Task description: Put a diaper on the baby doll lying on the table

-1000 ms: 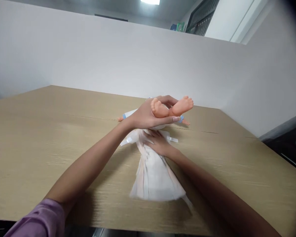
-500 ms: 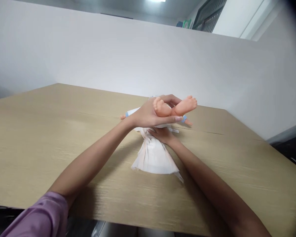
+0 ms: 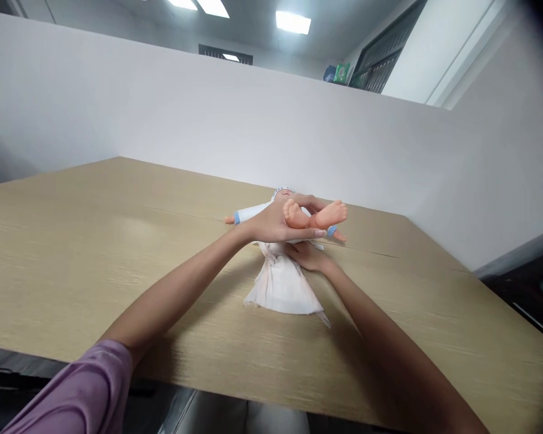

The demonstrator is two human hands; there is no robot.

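Observation:
A baby doll (image 3: 254,211) in a white outfit with blue cuffs lies on its back on the table, arms spread and head far from me. My left hand (image 3: 276,223) is closed around its lower legs and holds the two bare feet (image 3: 328,215) up, soles towards me. Below them, my right hand (image 3: 311,255) is at the doll's bottom, its fingers on the gathered part of a white diaper (image 3: 285,289); the fingertips are partly hidden. The diaper's wide end fans out on the table towards me. The doll's face is mostly covered by my left hand.
The wooden table (image 3: 117,259) has a thin seam running across it beneath the doll. A white partition (image 3: 208,126) rises behind its far edge. At the right edge stands a dark object (image 3: 529,289). A green package (image 3: 342,73) shows beyond the partition.
The view has tilted up, so more ceiling shows. My left hand still holds the doll's legs, with the feet slightly lower towards the body. My right hand has shifted slightly right along the diaper.

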